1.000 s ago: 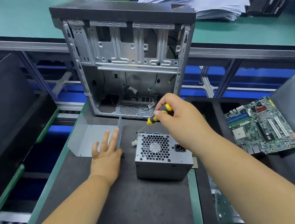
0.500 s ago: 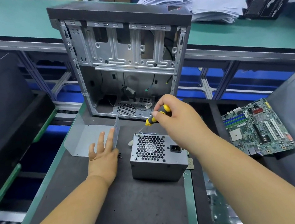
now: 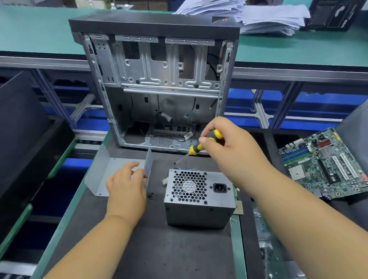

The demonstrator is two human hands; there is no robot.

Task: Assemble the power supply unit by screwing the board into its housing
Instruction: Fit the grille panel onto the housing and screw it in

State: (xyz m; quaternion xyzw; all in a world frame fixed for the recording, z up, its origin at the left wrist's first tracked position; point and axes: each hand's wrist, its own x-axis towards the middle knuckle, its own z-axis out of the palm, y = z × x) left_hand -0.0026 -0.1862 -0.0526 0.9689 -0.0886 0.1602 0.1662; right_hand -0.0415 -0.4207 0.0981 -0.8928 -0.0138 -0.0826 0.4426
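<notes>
The grey power supply unit (image 3: 188, 214) stands on the black mat, fan grille and power socket facing up. My right hand (image 3: 233, 156) grips a yellow and black screwdriver (image 3: 203, 144) just beyond the unit, its tip pointing down and left above the mat. My left hand (image 3: 125, 189) lies left of the unit, fingers curled against the upright wall of a grey sheet-metal cover (image 3: 113, 170). Two or three small dark screws (image 3: 151, 196) lie on the mat between my left hand and the unit.
An open computer case (image 3: 160, 84) stands upright behind the mat. A green motherboard (image 3: 323, 164) lies to the right on a dark tray. Stacked papers (image 3: 256, 14) sit on the far green bench. A black panel (image 3: 6, 136) leans at the left.
My left hand's fingers, straight before, have curled against the metal cover's wall. My right hand keeps the screwdriver in much the same spot. The view has shifted slightly.
</notes>
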